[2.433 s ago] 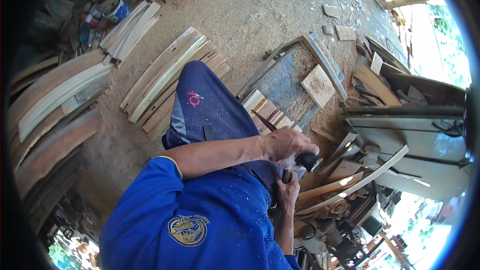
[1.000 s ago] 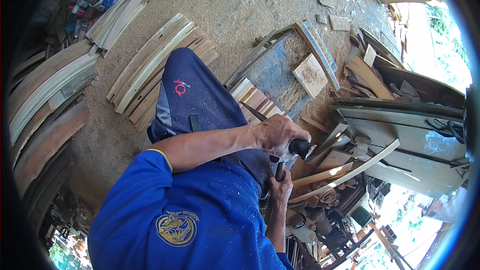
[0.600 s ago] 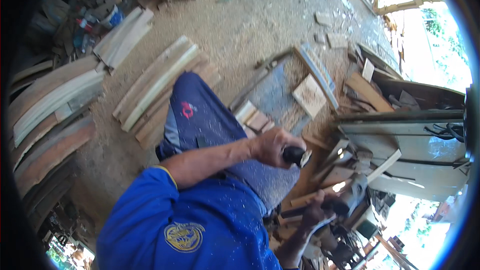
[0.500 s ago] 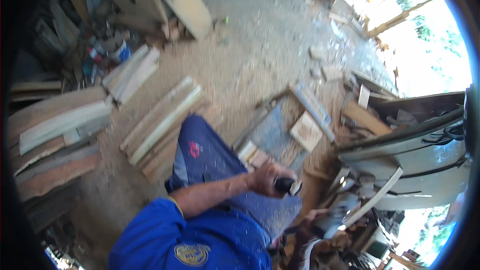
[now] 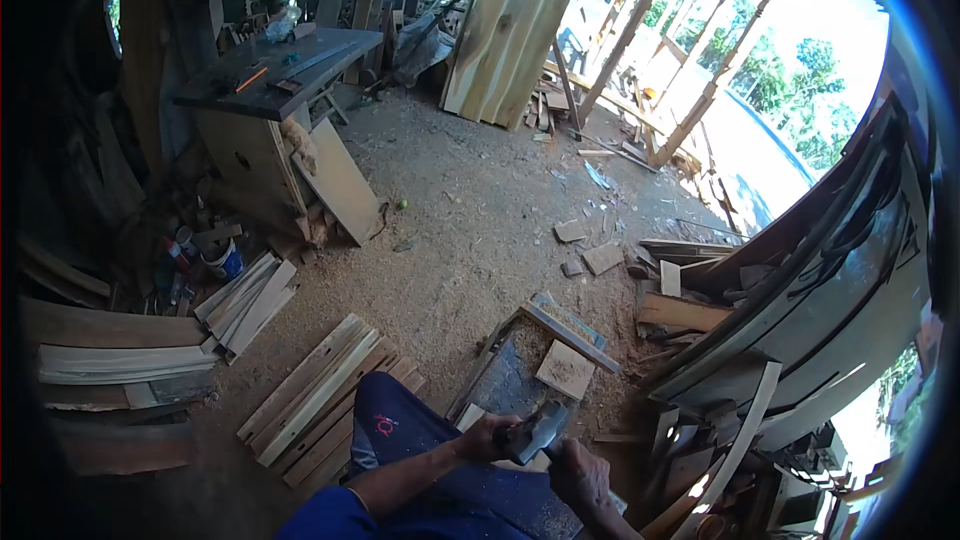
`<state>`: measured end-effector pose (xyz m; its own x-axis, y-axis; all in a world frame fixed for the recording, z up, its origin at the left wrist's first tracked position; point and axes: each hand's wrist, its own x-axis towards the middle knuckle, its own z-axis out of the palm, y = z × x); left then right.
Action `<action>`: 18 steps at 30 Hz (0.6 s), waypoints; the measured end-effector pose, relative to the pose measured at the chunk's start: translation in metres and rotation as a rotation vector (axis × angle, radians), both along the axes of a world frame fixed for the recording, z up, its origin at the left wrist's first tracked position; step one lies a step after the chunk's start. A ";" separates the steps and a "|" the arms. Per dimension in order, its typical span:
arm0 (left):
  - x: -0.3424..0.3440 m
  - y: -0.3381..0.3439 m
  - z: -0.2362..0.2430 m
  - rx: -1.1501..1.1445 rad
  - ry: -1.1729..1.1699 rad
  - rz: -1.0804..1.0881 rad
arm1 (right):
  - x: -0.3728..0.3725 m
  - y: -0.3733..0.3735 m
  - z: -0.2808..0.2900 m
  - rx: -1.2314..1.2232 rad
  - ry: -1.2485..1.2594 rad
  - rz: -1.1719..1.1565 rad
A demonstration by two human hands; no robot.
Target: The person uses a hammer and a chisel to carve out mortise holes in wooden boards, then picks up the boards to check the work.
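Note:
My left hand (image 5: 482, 440) is closed low over my lap, around a black-handled tool that is now mostly hidden. Right beside it, a hammer (image 5: 545, 428) shows its grey metal head. My right hand (image 5: 583, 480) is wrapped round the hammer just below that head. The head overlaps the left fist's front, and I cannot tell whether it touches the tool. Beyond my hands lies a square wooden block (image 5: 565, 370) on a low, dark work surface (image 5: 512, 377), with a wooden strip (image 5: 570, 333) across its far end.
Wooden slats (image 5: 325, 395) lie on the floor to my left, with stacked boards (image 5: 125, 360) farther left. A dark-topped table (image 5: 330, 55) stands at the back left. Large leaning panels (image 5: 800, 340) and a curved wooden piece (image 5: 740, 440) line my right side. Shavings cover the floor.
My right hand has come in from the lower right with the hammer, up to my left hand. The view has tilted up, showing more of the workshop's far side.

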<state>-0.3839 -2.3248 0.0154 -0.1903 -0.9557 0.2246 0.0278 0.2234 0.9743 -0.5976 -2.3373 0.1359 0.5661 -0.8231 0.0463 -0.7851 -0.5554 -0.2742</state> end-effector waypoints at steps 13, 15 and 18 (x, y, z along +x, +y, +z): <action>-0.014 0.006 -0.005 0.015 0.051 0.259 | -0.030 0.033 0.016 -0.101 -0.636 -0.478; -0.032 -0.003 0.009 -0.284 -0.009 0.066 | -0.038 0.044 -0.018 -0.033 -0.522 -0.494; -0.045 -0.020 0.031 -0.335 -0.091 -0.062 | -0.074 0.084 -0.099 0.040 -0.479 -0.658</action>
<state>-0.4286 -2.3450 0.0465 -0.2794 -0.8178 0.5031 -0.0320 0.5316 0.8464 -0.6719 -2.2531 0.0372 -0.1080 -0.9863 0.1243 -0.7398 -0.0038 -0.6728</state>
